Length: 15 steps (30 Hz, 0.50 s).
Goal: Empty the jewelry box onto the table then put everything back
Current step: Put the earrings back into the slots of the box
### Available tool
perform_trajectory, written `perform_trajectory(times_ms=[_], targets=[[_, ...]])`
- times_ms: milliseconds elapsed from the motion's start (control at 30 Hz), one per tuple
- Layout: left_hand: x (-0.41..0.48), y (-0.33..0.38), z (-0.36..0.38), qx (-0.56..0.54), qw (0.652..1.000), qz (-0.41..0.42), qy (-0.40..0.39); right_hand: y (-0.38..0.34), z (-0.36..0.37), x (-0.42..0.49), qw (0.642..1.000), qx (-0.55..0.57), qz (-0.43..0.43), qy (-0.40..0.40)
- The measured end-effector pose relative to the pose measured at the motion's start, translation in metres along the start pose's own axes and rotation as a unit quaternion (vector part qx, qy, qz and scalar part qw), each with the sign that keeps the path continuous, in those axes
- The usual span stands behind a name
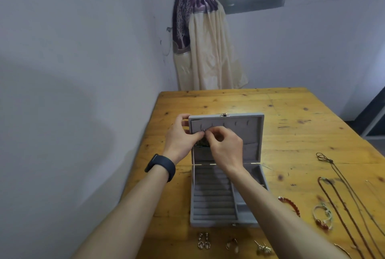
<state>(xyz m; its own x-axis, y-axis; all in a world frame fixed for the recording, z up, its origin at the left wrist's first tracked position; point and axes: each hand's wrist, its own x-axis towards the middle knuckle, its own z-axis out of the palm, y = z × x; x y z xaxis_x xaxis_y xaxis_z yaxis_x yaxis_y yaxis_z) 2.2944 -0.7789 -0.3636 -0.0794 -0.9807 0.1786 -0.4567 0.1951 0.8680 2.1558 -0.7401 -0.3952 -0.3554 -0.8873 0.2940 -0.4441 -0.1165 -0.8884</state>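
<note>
- Grey velvet jewelry box (212, 202) sits open on the knotty wooden table (291, 125), lid upright.
- Left hand (181, 137) and right hand (226, 148) both pinch a greenish strand (201, 144), maybe beads, against the lid.

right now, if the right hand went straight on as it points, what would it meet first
Probably the grey velvet lining of the open jewelry box lid, near the left hand; depth is unclear.
</note>
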Motion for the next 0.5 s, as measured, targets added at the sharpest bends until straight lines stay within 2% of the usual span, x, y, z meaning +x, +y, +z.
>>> perform_trajectory(times_ms=[133, 233, 500], targets=[[0.000, -0.001, 0.004, 0.042, 0.999, 0.025, 0.019, 0.016, -0.008, -0.011, 0.998, -0.040, -0.035, -0.016], [-0.003, -0.004, 0.006, 0.059, 0.997, 0.037, 0.031, 0.022, -0.010, -0.016, 0.989, -0.126, -0.064, -0.039], [-0.008, -0.018, 0.003, 0.030, 0.999, 0.005, -0.017, 0.019, -0.009, -0.014, 0.951, -0.285, -0.117, -0.010]])
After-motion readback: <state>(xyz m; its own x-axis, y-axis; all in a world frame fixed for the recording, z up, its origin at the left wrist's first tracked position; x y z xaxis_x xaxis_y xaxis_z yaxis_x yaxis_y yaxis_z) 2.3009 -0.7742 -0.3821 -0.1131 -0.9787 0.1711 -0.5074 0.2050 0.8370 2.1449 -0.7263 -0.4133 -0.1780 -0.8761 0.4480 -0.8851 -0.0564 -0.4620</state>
